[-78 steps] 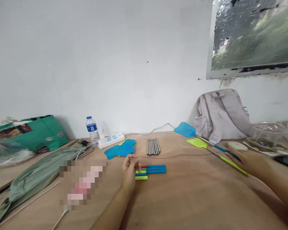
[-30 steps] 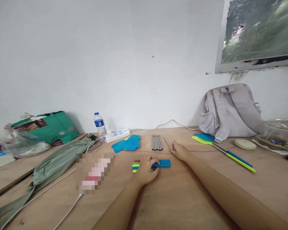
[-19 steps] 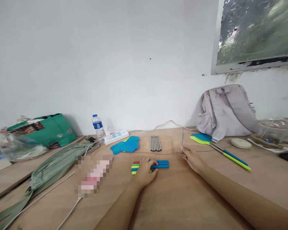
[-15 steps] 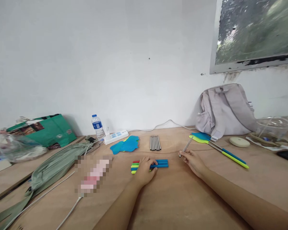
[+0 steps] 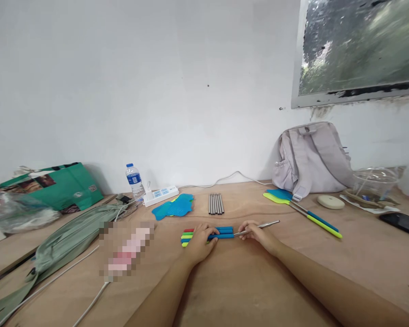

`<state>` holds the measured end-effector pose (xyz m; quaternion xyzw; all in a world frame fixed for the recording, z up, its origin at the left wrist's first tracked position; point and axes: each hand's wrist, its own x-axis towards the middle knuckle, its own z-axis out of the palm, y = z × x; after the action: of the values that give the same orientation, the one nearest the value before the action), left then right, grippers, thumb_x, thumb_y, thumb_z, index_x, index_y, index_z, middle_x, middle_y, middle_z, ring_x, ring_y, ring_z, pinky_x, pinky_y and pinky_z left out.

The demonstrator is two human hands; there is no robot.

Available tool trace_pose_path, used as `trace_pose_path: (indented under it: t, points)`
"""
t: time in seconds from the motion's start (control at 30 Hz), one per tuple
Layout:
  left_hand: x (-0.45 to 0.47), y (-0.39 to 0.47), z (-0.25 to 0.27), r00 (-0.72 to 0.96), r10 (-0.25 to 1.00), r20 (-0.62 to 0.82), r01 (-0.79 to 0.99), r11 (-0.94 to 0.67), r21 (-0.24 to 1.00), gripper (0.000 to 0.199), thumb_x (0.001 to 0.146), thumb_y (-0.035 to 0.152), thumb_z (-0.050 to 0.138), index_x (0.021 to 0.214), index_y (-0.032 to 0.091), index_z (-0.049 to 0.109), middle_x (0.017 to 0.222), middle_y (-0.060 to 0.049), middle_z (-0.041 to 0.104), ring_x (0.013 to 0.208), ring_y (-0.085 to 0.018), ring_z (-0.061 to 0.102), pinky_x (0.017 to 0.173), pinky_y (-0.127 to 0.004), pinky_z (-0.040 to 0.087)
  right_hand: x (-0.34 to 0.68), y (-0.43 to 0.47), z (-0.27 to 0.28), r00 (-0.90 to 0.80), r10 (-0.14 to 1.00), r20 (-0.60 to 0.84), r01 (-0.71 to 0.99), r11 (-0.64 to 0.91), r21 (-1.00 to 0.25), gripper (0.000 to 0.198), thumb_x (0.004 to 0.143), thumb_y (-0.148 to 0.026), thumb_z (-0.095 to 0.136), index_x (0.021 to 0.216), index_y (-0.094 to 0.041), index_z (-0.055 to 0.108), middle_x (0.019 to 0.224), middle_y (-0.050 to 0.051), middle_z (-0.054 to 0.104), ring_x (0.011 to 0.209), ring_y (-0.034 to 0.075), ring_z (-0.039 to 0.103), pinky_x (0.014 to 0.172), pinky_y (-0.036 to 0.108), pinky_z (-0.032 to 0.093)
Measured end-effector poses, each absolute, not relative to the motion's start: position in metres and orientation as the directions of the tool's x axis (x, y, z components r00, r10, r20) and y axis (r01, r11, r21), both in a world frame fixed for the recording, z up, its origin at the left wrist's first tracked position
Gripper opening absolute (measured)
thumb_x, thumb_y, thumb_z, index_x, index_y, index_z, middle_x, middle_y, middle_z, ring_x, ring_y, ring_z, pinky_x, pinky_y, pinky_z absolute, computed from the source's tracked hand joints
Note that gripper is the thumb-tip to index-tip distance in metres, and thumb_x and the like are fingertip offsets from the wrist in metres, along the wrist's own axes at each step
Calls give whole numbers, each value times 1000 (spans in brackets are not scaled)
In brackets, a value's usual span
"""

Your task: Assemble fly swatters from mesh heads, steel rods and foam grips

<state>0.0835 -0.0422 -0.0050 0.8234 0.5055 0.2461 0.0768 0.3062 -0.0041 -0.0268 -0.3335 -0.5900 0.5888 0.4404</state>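
My left hand [image 5: 200,245] lies over a row of coloured handles, with red, green, yellow and blue ends [image 5: 186,238] showing to its left. Its thumb and index finger grip the nearest blue handle [image 5: 227,236]. In my right hand [image 5: 255,235], a thin metal tube [image 5: 270,224] is pinched, tilted slightly up to the right. The tube's left end meets the right end of that blue handle; whether it is inside cannot be seen. Beyond the hands, several metal tubes [image 5: 216,204] lie side by side. Flat blue swatter-like heads [image 5: 173,207] lie to their left.
Two long-handled swatters, blue and yellow-green [image 5: 322,223], lie to the right before a grey backpack [image 5: 308,159]. A round cream object [image 5: 331,202], plastic cup [image 5: 375,184] and phone [image 5: 401,225] are farther right. Leftward are a power strip [image 5: 161,195], bottle [image 5: 134,178] and green bag [image 5: 71,186].
My right hand has moved left with the metal tube, turning it from steep to nearly level and bringing its end to the blue handle. My left hand stays on the handles.
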Motion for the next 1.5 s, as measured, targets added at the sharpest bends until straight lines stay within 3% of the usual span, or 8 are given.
trace_pose_path:
  t: [0.13,0.43,0.67,0.8,0.97,1.13,1.33,1.5]
  points:
    - [82,-43,-5,388,866,316,798,-487,355,20,79,25,47,94,23,60,91,-4,55,90,-20,49,79,-33,38,309,-2,-28,-468,873,135,-206,41,-978,24,63,-38,46,63,-17,57,62,4,61,59,16,57,64,34,44]
    - [82,-45,-4,444,811,381,758,-566,323,26,86,34,37,99,24,57,101,-3,59,94,-19,47,83,-34,34,308,-12,-19,-469,863,186,-448,-51,-892,14,67,-29,49,72,-18,57,73,2,60,70,17,58,67,31,42]
    - [87,-52,6,448,796,407,740,-585,332,28,88,35,33,103,24,54,102,-2,60,93,-19,46,85,-35,33,299,-22,-13,-456,852,256,-433,39,-900,21,64,-35,43,73,-19,54,71,3,54,59,14,45,51,25,31]
    - [92,-58,9,480,782,397,684,-617,389,26,88,34,33,102,21,51,98,-4,58,92,-18,49,85,-33,35,289,-29,-11,-395,874,285,-446,89,-891,23,63,-38,39,77,-22,48,73,2,53,63,15,43,52,25,28]
    - [99,-66,12,519,795,313,632,-604,485,22,87,33,34,95,21,51,94,-3,59,84,-16,53,75,-26,40,280,-39,-6,-511,803,306,-319,154,-935,33,63,-48,34,81,-22,46,70,2,51,65,16,42,54,26,26]
    - [103,-71,16,528,807,265,640,-584,499,19,87,32,34,89,21,49,89,-2,60,79,-15,53,70,-25,39,280,-41,-9,-542,800,259,-240,148,-959,35,64,-49,31,83,-22,45,69,1,49,62,15,39,58,27,27]
    - [109,-76,14,551,803,226,662,-586,468,18,88,31,33,88,21,47,87,-2,58,79,-15,52,69,-24,38,277,-46,-13,-513,792,330,-264,221,-939,29,65,-42,30,72,-21,48,68,2,47,69,18,42,65,30,31]
    - [114,-83,16,564,790,242,626,-600,498,16,87,31,34,88,21,47,93,-2,58,85,-15,52,75,-24,38,278,-52,-14,-519,800,301,-326,141,-935,30,64,-44,33,74,-21,49,62,0,46,57,15,40,54,27,30]
